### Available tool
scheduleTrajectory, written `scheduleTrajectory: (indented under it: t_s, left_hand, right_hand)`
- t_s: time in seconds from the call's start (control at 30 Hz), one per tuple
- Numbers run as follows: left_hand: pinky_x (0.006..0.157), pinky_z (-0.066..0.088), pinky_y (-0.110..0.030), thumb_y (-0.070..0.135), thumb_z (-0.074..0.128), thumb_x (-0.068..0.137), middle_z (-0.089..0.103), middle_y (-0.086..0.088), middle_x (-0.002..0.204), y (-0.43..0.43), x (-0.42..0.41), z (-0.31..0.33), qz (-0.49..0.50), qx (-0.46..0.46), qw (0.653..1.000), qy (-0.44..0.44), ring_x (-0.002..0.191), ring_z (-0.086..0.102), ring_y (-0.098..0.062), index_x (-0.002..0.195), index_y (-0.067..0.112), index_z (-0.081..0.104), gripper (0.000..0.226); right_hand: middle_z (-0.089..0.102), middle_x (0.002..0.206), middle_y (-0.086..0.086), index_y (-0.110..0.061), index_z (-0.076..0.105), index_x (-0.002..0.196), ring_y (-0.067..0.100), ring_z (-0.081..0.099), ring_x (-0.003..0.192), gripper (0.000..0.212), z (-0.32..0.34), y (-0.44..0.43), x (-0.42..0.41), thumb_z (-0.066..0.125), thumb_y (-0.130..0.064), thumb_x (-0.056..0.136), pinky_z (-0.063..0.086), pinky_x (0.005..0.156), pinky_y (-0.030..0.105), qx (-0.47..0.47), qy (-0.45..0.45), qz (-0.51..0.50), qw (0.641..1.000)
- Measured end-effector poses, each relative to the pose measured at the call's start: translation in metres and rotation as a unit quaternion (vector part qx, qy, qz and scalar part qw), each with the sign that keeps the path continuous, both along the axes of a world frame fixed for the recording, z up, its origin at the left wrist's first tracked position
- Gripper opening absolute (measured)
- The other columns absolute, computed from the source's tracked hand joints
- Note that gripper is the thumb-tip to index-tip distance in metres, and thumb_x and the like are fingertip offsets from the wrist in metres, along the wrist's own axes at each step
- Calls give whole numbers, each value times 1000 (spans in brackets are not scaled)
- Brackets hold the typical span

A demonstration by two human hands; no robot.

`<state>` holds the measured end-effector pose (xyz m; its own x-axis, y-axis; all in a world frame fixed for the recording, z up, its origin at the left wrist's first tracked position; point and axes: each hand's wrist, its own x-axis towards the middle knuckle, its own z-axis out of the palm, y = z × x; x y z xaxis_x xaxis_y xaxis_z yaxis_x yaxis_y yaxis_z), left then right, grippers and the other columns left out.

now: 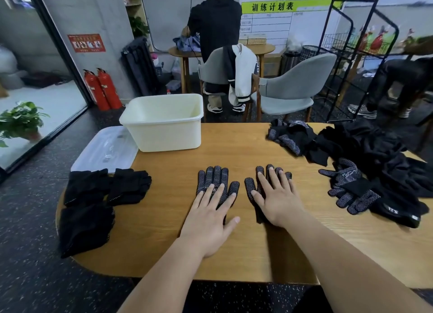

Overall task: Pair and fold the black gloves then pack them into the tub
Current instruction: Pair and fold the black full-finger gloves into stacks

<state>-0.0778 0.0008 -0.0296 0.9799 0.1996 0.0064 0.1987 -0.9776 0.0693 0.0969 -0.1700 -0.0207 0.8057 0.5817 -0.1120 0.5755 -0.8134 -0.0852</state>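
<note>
Two black gloves with white grip dots lie flat, palm up, side by side in the middle of the wooden table point(164, 249). My left hand point(210, 219) presses flat on the left glove point(216, 179), fingers straight. My right hand point(278, 200) lies flat on the right glove point(250, 186), covering most of it. A cream tub point(164, 134) stands at the table's far left; what I see of its inside holds nothing. Folded black gloves point(93, 200) are stacked at the left edge. A heap of loose black gloves point(365, 167) covers the right side.
A clear plastic lid point(105, 148) lies beside the tub, overhanging the table's left corner. Beyond the far edge stand two grey chairs point(290, 85) and a black wire rack point(351, 55). A person stands with their back to me at another table.
</note>
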Motion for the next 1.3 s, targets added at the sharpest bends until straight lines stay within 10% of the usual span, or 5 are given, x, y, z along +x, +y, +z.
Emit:
scheduleTrajectory:
  t_s: [0.5, 0.63, 0.83, 0.93, 1.3]
  left_hand:
    - [130, -10, -52, 81, 6, 99, -31, -1, 171, 0, 11, 3, 8, -5, 997, 74, 156, -35, -26, 164, 43, -18, 79]
    - [130, -9, -53, 78, 5, 101, -30, -1, 172, -14, 0, 3, 20, -11, 998, 57, 156, -34, -26, 164, 42, -18, 77]
    - [131, 16, -46, 59, 19, 111, 24, 5, 172, -27, -24, 3, 38, -27, 990, -134, 162, 10, -21, 162, 30, 38, 62]
    - [105, 44, -37, 41, 41, 107, 55, 11, 127, -28, -30, -4, 35, -16, 974, -223, 122, 48, -15, 124, 25, 70, 37]
    - [97, 45, -29, 39, 62, 100, 59, 21, 114, -26, -20, 0, 111, -101, 970, -192, 111, 53, -6, 121, 34, 67, 22]
  right_hand:
    - [-20, 173, -1, -36, -7, 167, 23, -24, 159, 75, -8, -20, -41, 4, -73, 102, -6, 131, 47, 31, -17, 4, 999]
    - [8, 176, -5, -32, 27, 166, 15, -8, 162, 65, -9, -33, -52, 13, -56, 107, 1, 132, 43, 161, -68, 30, 984]
    - [64, 125, -7, -21, 76, 113, 23, 56, 115, 26, -8, -55, -77, 58, -30, 96, 48, 92, 38, 299, -189, 116, 928]
    - [62, 107, -8, -24, 73, 100, 22, 55, 97, 20, -17, -59, -85, 58, -33, 93, 44, 77, 36, 224, -202, 116, 946]
    - [63, 111, -6, -22, 72, 107, 22, 55, 102, 18, -18, -58, -85, 65, -30, 92, 51, 85, 39, 235, -187, 104, 948]
